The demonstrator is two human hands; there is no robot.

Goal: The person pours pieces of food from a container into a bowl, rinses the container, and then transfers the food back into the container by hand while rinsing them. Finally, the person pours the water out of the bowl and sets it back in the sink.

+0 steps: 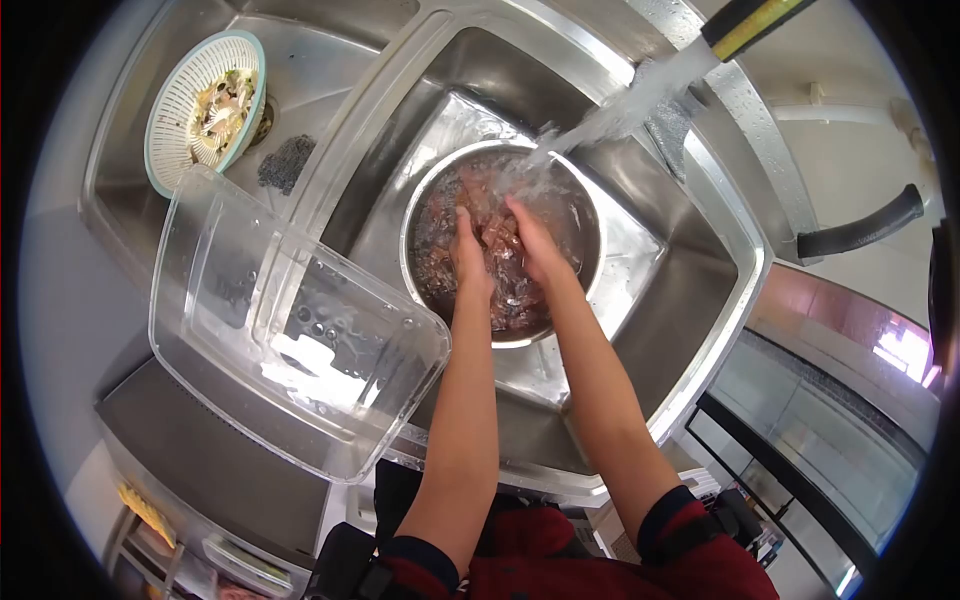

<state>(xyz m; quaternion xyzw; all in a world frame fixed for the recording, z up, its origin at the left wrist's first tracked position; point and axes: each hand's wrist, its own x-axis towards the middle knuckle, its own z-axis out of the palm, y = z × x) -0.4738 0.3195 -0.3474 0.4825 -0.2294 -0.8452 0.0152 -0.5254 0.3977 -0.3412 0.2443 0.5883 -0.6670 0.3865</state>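
A round metal bowl [408,262] stands in the sink basin, filled with water and many wet, reddish-brown food pieces [500,236], whose exact kind I cannot make out. My left hand [469,252] and my right hand [538,243] are in the bowl, cupped from both sides around a clump of these pieces. Thumbs show at the top, while the other fingers are mostly hidden under the pieces and water. From the tap [745,28] at the upper right, a strong stream of water [630,108] splashes into the bowl just beyond my fingertips.
A clear plastic container [300,330] spans the left part of the sink divider, with drops on it. In the left basin are a white strainer basket [172,125] holding food scraps and a dark scouring pad [287,165]. A black handle [862,225] juts out at the right.
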